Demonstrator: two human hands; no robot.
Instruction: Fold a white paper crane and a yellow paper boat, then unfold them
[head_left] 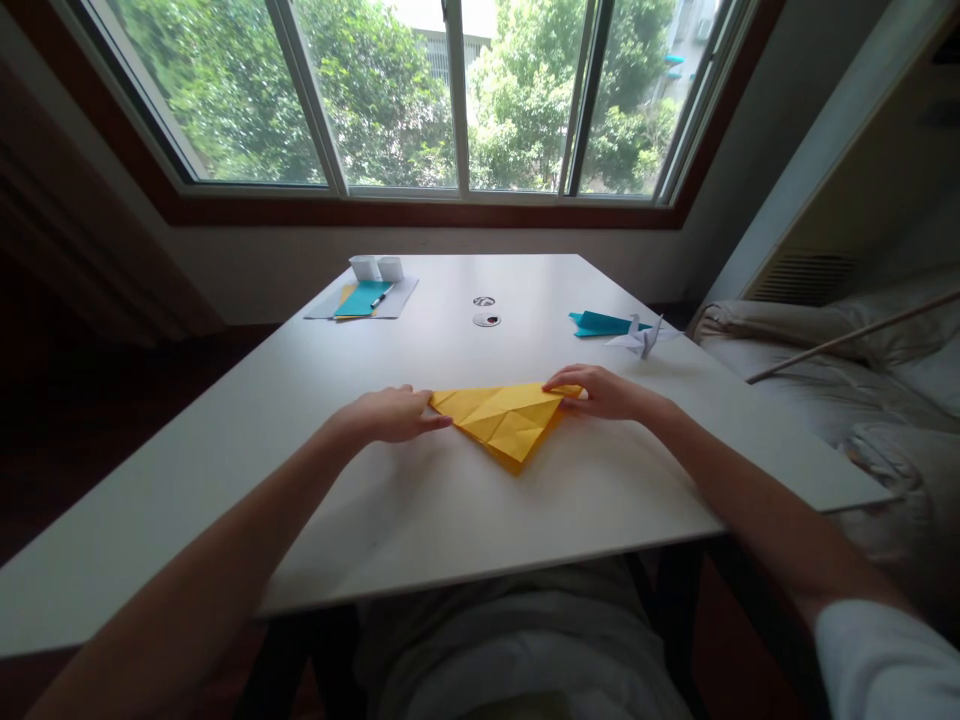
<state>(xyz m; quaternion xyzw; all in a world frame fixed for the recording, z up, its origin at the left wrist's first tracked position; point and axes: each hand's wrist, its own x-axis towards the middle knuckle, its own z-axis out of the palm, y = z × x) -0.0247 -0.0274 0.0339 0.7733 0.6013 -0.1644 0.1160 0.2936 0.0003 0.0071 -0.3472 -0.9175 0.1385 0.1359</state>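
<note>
A yellow sheet of origami paper [499, 415], folded into a triangle with several creases, is between my hands just above or on the white table. Its long edge faces the window and its point faces me. My left hand [394, 413] pinches the left corner, thumb along the near side. At the right corner, my right hand [598, 391] has its fingers closed on the paper, and a small part of that corner shows past the fingertips. Some of the paper's underside layers are hidden.
On the white table [360, 520], a white paper crane [639, 340] and a folded teal paper piece [604, 324] stand at the right. Teal paper [363, 298], a pen [382, 297] and white paper boxes [377, 268] are at the far left. Two round discs [487, 320] lie mid-table.
</note>
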